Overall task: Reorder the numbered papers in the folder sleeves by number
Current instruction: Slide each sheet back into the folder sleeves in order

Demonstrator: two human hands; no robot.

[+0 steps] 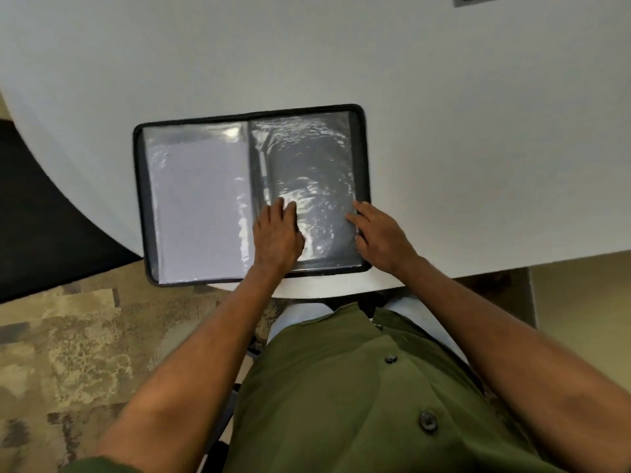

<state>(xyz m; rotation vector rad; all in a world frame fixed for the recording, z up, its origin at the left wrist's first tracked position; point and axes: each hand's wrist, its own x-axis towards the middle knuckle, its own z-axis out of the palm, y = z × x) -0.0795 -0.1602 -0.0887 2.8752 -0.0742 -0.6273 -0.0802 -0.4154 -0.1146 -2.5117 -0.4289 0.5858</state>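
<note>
Head view: an open folder (251,196) with a black zip rim lies at the near edge of the white table (444,114), its lower left corner jutting past the table's curved edge. Broad bare tabletop lies beyond and to the right. The left sleeve (198,206) holds a blank-looking white paper (201,213); the right sleeve (307,172) is glossy, wrinkled, dark. The left hand (276,233) lies flat on the right sleeve, fingers (285,208) spread, gripping nothing. The right hand (379,233) touches that sleeve's outer edge, fingers loose. Mottled carpet (68,353) below.

Glossy crinkled plastic sleeves (310,172); matt table (444,114).
</note>
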